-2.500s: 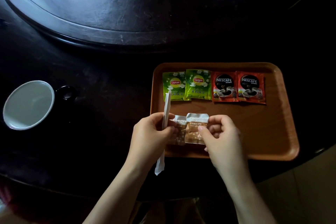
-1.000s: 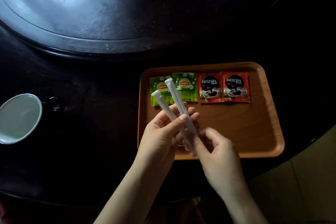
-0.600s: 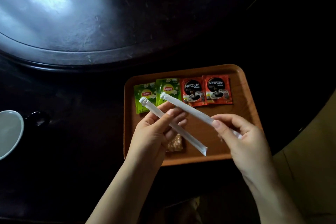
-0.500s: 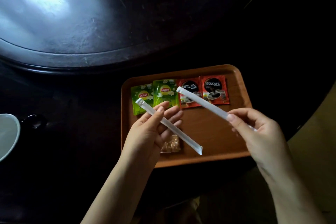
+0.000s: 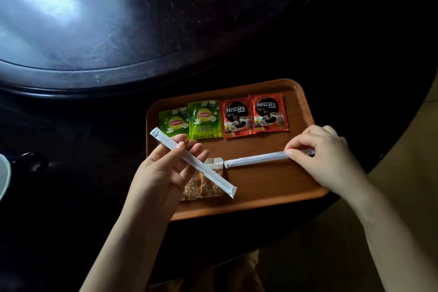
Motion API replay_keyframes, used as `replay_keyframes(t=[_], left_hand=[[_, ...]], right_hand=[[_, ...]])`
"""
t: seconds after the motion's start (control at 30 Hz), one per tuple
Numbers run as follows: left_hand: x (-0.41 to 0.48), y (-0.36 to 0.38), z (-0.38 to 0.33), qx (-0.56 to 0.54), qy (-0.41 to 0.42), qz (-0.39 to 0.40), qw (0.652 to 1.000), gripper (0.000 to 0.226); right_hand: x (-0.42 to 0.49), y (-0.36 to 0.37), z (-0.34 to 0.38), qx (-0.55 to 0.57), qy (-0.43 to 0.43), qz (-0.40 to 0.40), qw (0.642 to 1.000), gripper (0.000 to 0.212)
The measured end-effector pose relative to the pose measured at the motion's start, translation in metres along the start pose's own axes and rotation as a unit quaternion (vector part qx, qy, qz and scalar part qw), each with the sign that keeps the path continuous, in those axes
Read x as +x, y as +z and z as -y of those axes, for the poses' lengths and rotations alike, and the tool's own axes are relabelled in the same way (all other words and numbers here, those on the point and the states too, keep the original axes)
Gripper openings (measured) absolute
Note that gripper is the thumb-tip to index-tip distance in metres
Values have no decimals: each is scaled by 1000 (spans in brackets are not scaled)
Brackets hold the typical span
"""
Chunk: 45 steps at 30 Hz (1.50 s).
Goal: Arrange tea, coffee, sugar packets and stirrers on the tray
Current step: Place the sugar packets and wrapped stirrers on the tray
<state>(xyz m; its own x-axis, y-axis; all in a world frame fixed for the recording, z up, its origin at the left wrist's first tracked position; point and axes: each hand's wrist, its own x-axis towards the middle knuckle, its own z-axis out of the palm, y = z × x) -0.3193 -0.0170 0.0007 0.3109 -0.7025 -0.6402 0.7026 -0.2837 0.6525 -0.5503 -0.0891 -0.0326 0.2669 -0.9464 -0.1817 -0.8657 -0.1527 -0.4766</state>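
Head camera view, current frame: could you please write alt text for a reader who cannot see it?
Two hands each hold a wrapped stirrer over a tray: the right hand lays one flat, the left hand holds the other above sugar packets. Behind lie tea packets and coffee packets.

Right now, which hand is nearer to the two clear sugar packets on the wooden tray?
Left. The left hand hovers at the clear sugar packets' left edge, its paper-wrapped stirrer crossing over them; the right hand is far across the tray.
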Motion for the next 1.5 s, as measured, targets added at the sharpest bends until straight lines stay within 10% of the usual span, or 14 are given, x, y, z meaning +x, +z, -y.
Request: replay_keyframes(t=[0.43, 0.57, 0.7, 1.2, 1.5], left_hand=[[-5, 12, 8, 50, -19, 21, 998, 14], [-6, 19, 12, 83, -10, 24, 996, 19], [-11, 34, 20, 87, -20, 29, 996, 13], [-19, 59, 34, 63, 17, 139, 988, 12], [-19, 49, 33, 174, 30, 103, 979, 14]], right_hand=[[2, 2, -7, -51, -31, -28, 998, 7], [-6, -13, 4, 69, -29, -69, 995, 15], [-27, -31, 36, 291, -32, 81, 953, 21], [-39, -22, 30, 501, 70, 81, 859, 19], [-47, -30, 14, 445, 58, 64, 891, 16]])
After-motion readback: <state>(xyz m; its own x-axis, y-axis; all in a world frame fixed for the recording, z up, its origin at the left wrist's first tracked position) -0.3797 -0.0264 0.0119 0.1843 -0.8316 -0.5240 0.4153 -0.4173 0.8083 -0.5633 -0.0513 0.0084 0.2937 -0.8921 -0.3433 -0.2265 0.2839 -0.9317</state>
